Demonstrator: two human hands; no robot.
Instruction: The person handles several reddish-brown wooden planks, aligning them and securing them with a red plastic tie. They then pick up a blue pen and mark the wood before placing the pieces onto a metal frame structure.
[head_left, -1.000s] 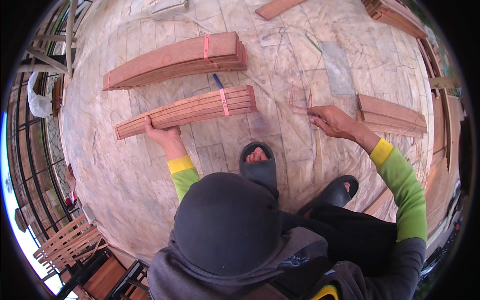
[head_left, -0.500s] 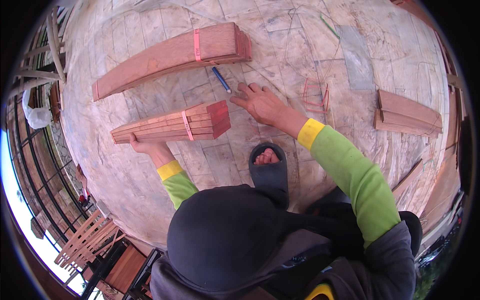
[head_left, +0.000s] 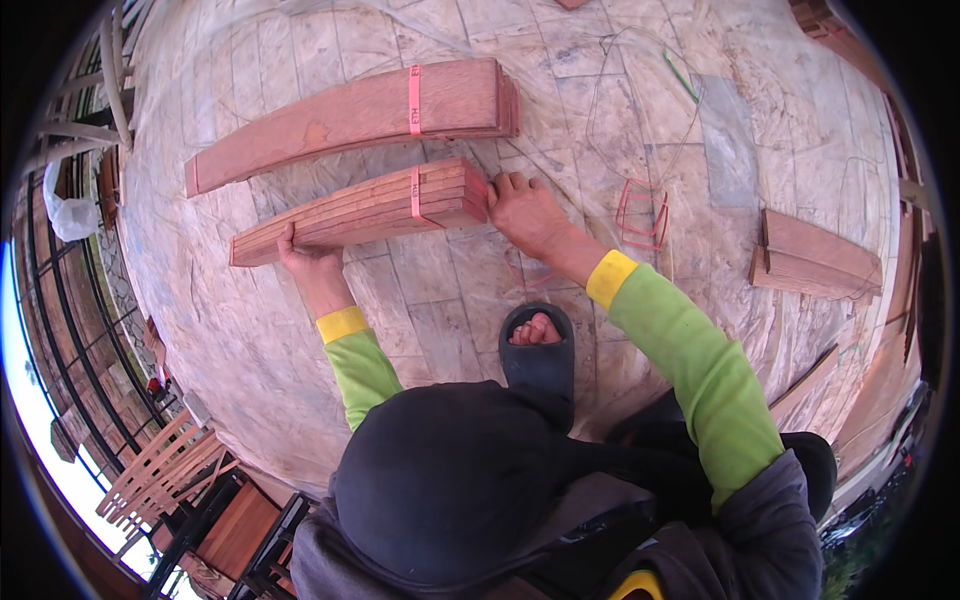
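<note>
A strapped bundle of curved wooden slats (head_left: 345, 207) lies tilted in front of me, its stacked edges showing and a pink band around its right part. My left hand (head_left: 312, 265) grips its near side toward the left end, thumb over the upper edge. At the reddish right end, my right hand (head_left: 528, 215) has its fingers bent in against the slats. Whether anything else is in those fingers is hidden. Just beyond lies a second bundle of curved slats (head_left: 340, 118), broad face up, also with a pink band.
Plastic sheeting (head_left: 420, 310) covers the tiled floor. Loose pink bands (head_left: 642, 213) lie to the right, near a green strip (head_left: 680, 77). Farther right are more wooden pieces (head_left: 818, 255). A slatted wooden item (head_left: 165, 470) stands at lower left. My sandalled foot (head_left: 537, 345) is close by.
The held bundle has moved away from me and turned, nearer the far bundle. My right hand has come against its right end. The blue pen-like stick no longer shows.
</note>
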